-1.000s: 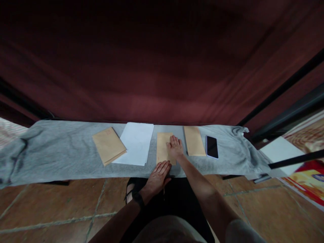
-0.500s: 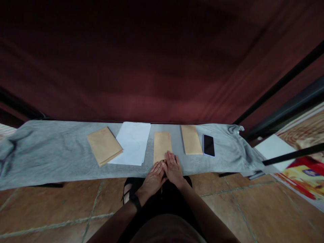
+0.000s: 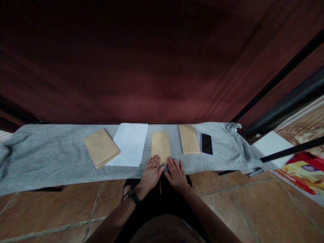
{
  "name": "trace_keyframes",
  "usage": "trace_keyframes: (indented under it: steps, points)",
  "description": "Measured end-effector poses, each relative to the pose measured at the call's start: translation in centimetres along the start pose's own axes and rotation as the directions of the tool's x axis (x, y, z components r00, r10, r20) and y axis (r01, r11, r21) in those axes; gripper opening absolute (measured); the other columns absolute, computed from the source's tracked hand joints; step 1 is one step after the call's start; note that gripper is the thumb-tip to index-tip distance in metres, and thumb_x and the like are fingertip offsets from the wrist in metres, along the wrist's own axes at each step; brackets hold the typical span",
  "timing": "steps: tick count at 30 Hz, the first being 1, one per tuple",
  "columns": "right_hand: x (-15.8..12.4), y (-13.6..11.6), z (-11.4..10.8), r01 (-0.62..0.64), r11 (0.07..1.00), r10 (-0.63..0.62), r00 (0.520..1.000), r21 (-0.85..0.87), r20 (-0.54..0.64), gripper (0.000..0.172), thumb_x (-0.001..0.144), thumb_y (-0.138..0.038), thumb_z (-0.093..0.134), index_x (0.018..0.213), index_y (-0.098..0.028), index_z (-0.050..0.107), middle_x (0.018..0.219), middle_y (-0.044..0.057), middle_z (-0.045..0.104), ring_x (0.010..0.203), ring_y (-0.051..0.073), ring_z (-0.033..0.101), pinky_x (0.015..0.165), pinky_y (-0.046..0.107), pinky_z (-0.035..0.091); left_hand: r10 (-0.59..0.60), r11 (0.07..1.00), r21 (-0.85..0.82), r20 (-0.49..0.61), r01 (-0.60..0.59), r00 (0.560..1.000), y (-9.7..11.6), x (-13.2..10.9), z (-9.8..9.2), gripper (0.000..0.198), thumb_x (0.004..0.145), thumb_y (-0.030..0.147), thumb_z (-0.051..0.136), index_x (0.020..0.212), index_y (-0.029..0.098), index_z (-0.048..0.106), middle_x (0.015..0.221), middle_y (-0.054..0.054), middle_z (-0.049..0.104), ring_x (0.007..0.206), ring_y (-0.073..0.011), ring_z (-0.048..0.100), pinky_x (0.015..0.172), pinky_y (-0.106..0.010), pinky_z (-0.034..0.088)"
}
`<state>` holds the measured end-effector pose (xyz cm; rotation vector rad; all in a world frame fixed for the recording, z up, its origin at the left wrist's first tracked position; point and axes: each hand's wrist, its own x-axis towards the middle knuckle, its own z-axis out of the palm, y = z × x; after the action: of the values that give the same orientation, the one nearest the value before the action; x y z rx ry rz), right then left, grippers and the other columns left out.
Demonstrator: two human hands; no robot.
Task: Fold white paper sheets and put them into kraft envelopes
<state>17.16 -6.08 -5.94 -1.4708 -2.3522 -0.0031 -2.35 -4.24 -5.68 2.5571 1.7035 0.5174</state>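
A brown envelope lies flat on the grey cloth, straight ahead of me. My left hand rests flat at its near left corner, fingers stretched out and holding nothing. My right hand lies flat beside it on the cloth's near edge, fingers spread, just below and right of the envelope. A second brown envelope lies to the right. A stack of brown envelopes sits to the left, next to white paper sheets.
A dark phone lies on the cloth right of the envelopes. A dark red curtain hangs behind. Tiled floor is below the cloth. White paper and a black bar are at the right.
My right hand slid back from the middle of the envelope to the cloth's near edge. My left hand moved up a little to the envelope's near corner, and both hands now lie side by side.
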Motion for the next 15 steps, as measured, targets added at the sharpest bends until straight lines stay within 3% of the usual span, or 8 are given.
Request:
trace_keyframes:
  steps: [5, 8, 15]
  points:
    - [0.2, -0.2, -0.1, -0.012, 1.0, 0.013, 1.0, -0.004, 0.021, 0.055, 0.102, -0.044, 0.047, 0.151, -0.018, 0.046, 0.155, 0.013, 0.047, 0.145, 0.032, 0.039, 0.121, 0.057, 0.021, 0.028, 0.998, -0.051, 0.139, -0.021, 0.99, 0.6, 6.9, 1.8, 0.059, 0.104, 0.045, 0.025, 0.156, 0.018, 0.034, 0.16, -0.011, 0.04, 0.151, -0.0257, 0.031, 0.122, -0.05, 0.028]
    - [0.2, -0.1, -0.2, -0.005, 1.0, 0.006, 0.999, -0.014, 0.032, 0.057, 0.102, -0.042, 0.048, 0.153, -0.018, 0.041, 0.157, 0.014, 0.044, 0.145, 0.031, 0.038, 0.12, 0.058, 0.024, 0.017, 0.999, -0.032, 0.149, -0.012, 0.989, 0.6, 10.6, 2.3, 0.059, 0.103, 0.045, 0.027, 0.155, 0.018, 0.036, 0.161, -0.011, 0.038, 0.152, -0.0269, 0.029, 0.123, -0.053, 0.024]
    - [0.2, -0.1, -0.2, -0.003, 1.0, 0.004, 1.0, -0.027, 0.028, 0.058, 0.102, -0.04, 0.048, 0.156, -0.021, 0.037, 0.161, 0.012, 0.038, 0.146, 0.031, 0.037, 0.121, 0.058, 0.024, -0.033, 0.999, -0.001, 0.095, 0.033, 0.995, -1.7, 14.4, 3.1, 0.062, 0.101, 0.045, 0.032, 0.158, 0.02, 0.029, 0.161, -0.012, 0.039, 0.152, -0.0276, 0.028, 0.123, -0.056, 0.018]
